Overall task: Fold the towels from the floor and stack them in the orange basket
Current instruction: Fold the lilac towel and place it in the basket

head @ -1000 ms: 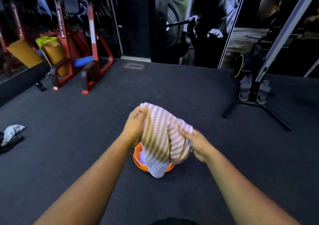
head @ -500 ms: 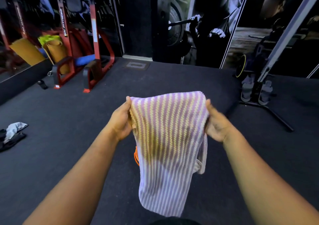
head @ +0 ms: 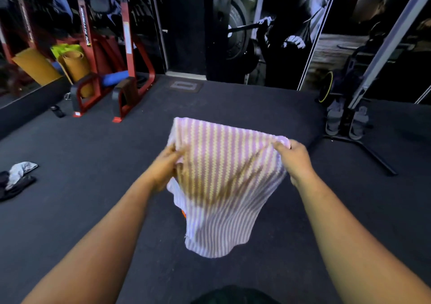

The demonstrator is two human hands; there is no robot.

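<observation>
towel point(head: 224, 187) hangs mid-frame, long axis vertical | left hand point(head: 164, 166) and right hand point(head: 295, 159) fingers clamped on top corners | basket point(head: 183, 214) directly below, I'd fold downward

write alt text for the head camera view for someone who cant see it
Two bare hands hold a purple and yellow striped towel spread in the air over a dark gym floor, the left hand and right hand gripping its upper corners. It hides all but a sliver of the orange basket.
</observation>
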